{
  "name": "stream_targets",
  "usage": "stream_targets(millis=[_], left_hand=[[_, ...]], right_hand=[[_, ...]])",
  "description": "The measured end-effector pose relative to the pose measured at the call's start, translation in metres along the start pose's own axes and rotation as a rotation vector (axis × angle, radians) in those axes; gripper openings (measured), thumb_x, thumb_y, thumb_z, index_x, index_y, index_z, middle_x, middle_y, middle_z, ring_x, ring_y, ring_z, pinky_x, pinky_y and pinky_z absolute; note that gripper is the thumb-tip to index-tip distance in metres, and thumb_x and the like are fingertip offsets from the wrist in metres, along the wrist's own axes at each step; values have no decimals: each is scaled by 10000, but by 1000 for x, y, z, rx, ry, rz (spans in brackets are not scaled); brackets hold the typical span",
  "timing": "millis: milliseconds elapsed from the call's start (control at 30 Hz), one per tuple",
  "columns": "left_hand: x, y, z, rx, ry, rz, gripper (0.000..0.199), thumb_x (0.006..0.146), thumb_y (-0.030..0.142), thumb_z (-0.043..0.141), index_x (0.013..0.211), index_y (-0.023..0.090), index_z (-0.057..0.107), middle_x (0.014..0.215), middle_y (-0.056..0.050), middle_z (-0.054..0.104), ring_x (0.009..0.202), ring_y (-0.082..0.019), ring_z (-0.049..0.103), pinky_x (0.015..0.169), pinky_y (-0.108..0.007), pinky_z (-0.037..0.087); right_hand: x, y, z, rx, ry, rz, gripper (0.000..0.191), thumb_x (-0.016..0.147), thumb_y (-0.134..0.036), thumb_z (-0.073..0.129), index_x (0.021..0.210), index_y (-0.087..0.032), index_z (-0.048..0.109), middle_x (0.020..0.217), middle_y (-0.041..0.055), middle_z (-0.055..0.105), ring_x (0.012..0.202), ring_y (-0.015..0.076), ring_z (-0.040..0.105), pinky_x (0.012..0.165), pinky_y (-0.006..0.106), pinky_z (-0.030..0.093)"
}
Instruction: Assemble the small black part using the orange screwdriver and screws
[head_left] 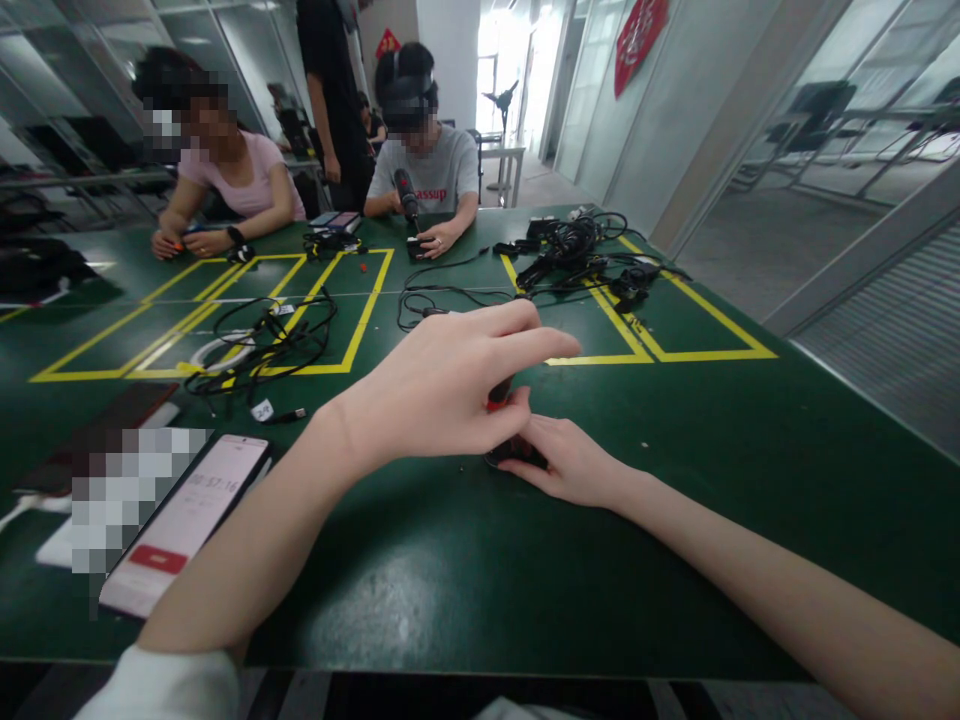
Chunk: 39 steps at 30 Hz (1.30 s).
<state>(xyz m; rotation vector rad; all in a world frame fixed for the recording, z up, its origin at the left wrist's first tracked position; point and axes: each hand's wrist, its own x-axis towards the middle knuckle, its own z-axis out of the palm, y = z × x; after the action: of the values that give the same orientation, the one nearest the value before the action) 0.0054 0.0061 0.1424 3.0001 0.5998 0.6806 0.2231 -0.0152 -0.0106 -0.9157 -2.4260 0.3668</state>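
My left hand (450, 385) arches over the table with its fingers bent. Its thumb and curled fingers close around a black piece with a red part (497, 402), mostly hidden behind the hand. Low on the table, my right hand (574, 462) grips a small dark object (525, 453) between thumb and fingers, directly below and touching my left thumb. The kind of either piece cannot be made out, nor whether the two are joined.
Left of my forearm lie a phone (199, 510) showing a timer and a dark phone (105, 430). Tangled cables (281, 335) and a black cable pile (570, 245) lie among yellow tape outlines (367, 310). Opposite, a co-worker (424, 160) holds a black power tool (406, 195); another person (225, 180) sits left.
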Motion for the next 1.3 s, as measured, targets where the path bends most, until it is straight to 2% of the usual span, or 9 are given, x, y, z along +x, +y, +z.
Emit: stream_targets(millis=[267,500,733,867,1067,1200,1300], left_hand=[[1,1,0,28,-11,-3,403,948,163,518,1335,215,618,1196,-75,666,939,-157,682,746,-227,517],[0,2,-1,52,-10,-10,491,920,172,563,1404,253,576,1253,-64,649,949,-152,680,724,-213,521],[0,2,-1,65,-10,-7,496,915,143,528,1398,244,582,1213,-67,665,920,-151,678,734,-225,523],[1,2,-1,58,-2,10,487,919,168,537,1400,221,584,1146,-65,685,955,-172,681,802,-254,531],[1,2,-1,74,-7,-10,501,940,167,522,1434,238,562,1178,-65,678,926,-159,682,757,-233,520],[1,2,-1,89,-13,20,489,928,175,547,1413,226,581,1157,-69,688,982,-181,681,837,-266,530],[1,2,-1,65,-10,-3,548,936,140,509,1476,236,529,1176,-67,689,978,-171,681,812,-254,532]], right_hand=[[0,-1,-1,4,2,-3,188,1024,-321,602,1129,-165,589,949,94,716,840,231,691,732,334,544],[0,0,0,2,-6,13,199,1019,-319,605,1146,-167,588,952,95,718,854,234,694,761,347,553],[0,0,-1,11,1,-5,213,1024,-315,597,1163,-153,590,964,102,720,855,235,695,747,346,555],[0,0,0,4,-4,3,200,1017,-309,603,1145,-154,599,974,108,725,853,239,697,744,349,553],[0,0,0,12,-14,26,212,1017,-319,602,1162,-164,600,963,98,723,870,237,698,765,352,557],[-1,0,-1,17,-22,33,206,1016,-321,604,1148,-163,606,975,104,725,866,237,697,766,354,556],[0,-1,-1,30,-28,35,219,1018,-325,600,1170,-167,600,991,103,726,879,235,699,782,355,559]])
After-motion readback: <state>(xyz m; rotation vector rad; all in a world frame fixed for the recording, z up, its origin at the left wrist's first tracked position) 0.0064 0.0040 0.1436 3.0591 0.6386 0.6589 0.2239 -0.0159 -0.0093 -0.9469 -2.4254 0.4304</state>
